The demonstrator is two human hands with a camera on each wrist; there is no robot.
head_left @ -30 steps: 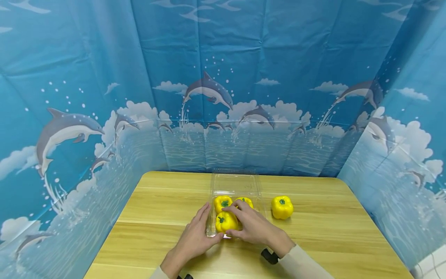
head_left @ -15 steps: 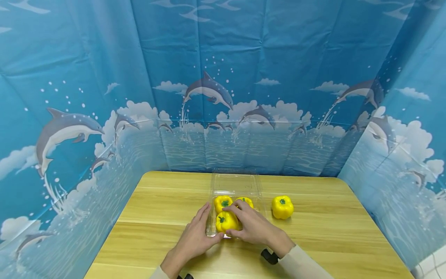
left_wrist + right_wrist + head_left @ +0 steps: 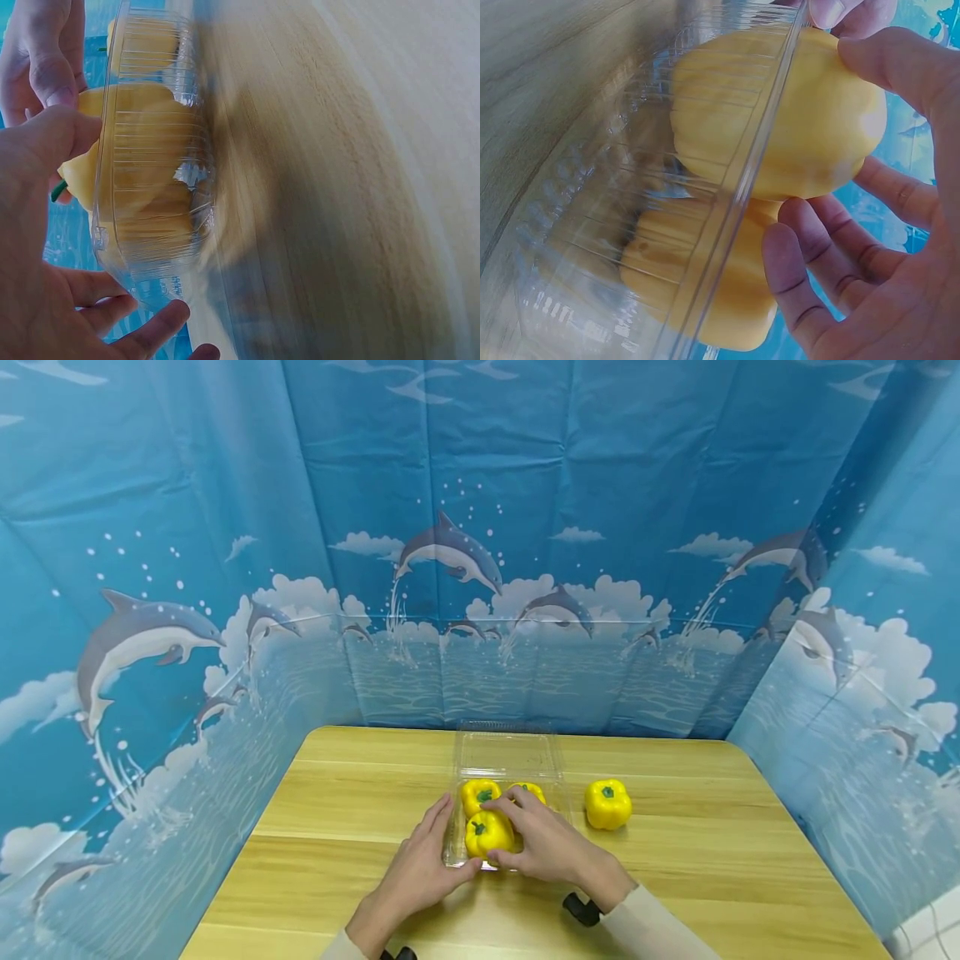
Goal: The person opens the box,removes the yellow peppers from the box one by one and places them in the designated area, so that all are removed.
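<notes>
Gripping the near yellow pepper (image 3: 489,837) in the right hand (image 3: 542,842), with the thumb at its near side and the fingers bent round its right and far sides. Bracketing the near left corner of a clear plastic container (image 3: 452,853) with the left hand (image 3: 422,866), spread wide, with fingers nearly straight along the left wall and thumb across the near rim; not possible to tell whether also touching the pepper. Located inside the base, just in front of a far left pepper (image 3: 477,793) and to the near left of a far right pepper (image 3: 532,790), with the latter partly covered by the right hand. Showing also a hinged lid (image 3: 508,755), laid open at the far side; a fourth pepper (image 3: 608,805), upright on the wooden table (image 3: 337,810), apart from the container at right; and a dolphin-printed blue backdrop (image 3: 420,685) behind.
</notes>
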